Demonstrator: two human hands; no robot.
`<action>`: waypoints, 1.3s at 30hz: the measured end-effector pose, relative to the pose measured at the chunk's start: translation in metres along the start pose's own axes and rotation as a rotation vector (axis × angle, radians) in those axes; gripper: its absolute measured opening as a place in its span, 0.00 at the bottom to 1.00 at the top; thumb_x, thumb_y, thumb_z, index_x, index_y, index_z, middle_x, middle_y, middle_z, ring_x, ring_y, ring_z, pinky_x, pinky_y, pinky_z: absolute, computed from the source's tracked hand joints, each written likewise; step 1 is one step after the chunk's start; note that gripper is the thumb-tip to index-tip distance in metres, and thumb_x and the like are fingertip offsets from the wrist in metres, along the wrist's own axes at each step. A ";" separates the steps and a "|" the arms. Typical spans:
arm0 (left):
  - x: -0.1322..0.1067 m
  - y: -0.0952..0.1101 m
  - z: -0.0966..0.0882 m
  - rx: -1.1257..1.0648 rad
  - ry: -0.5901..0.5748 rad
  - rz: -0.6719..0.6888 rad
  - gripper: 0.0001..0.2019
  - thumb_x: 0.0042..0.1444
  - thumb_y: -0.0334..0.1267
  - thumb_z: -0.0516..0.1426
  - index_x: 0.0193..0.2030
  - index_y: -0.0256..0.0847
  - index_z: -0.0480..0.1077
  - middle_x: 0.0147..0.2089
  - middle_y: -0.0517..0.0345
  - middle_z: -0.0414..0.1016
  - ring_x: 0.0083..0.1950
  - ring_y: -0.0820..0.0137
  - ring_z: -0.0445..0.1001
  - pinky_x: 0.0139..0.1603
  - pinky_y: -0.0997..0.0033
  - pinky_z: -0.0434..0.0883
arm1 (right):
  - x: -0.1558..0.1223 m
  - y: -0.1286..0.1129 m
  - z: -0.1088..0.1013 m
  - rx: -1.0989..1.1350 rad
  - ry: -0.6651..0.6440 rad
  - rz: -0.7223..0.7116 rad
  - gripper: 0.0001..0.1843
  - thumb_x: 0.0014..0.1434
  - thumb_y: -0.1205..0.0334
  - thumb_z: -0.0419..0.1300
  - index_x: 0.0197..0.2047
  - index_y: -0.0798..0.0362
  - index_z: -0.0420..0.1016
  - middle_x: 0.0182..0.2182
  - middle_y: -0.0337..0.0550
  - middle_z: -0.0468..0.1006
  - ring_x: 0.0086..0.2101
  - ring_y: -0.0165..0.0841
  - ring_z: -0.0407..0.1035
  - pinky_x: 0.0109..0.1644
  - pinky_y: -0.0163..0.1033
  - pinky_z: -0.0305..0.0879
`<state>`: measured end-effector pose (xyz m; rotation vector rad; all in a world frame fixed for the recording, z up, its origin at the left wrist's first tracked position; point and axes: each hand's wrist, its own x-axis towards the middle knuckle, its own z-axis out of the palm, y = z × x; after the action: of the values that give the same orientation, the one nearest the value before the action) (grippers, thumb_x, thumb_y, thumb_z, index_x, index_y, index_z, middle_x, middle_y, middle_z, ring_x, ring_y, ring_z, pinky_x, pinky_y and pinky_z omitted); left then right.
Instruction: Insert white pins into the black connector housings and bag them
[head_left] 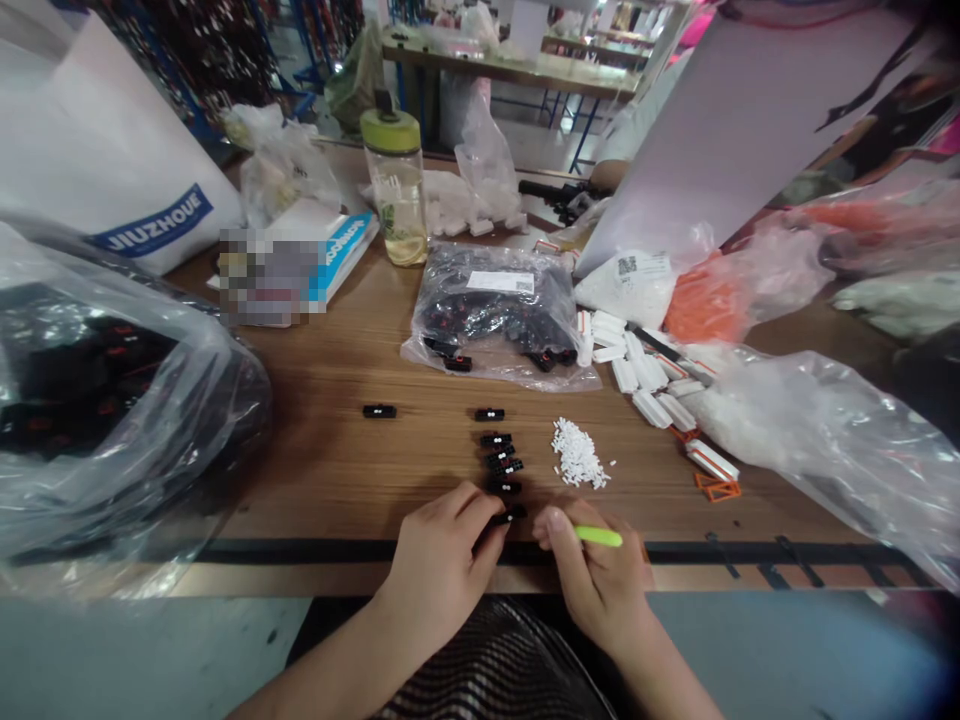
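Head view: left hand (pixel 439 570) pinching black connector (pixel 508 515), right hand (pixel 596 585) gripping green stick (pixel 598 536) just beside; white pellets (pixel 577 453) at 1 o'clock. Firm pinch keeps connector steady.

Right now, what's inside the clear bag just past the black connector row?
The clear plastic bag holds black connectors with red details, under a white barcode label. Connectors lower in the pile are hidden.
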<state>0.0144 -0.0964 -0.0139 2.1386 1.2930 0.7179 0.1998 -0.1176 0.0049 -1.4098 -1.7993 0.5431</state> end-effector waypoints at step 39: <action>0.002 0.000 -0.001 0.000 0.022 0.013 0.03 0.62 0.32 0.57 0.41 0.42 0.72 0.38 0.58 0.75 0.34 0.67 0.76 0.36 0.66 0.73 | 0.000 -0.003 0.014 0.214 0.271 0.209 0.22 0.68 0.55 0.53 0.26 0.53 0.75 0.19 0.39 0.75 0.18 0.27 0.69 0.23 0.32 0.67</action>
<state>0.0150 -0.0944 -0.0128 2.1465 1.2924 0.7487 0.1873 -0.1169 -0.0013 -1.4531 -1.3488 0.6017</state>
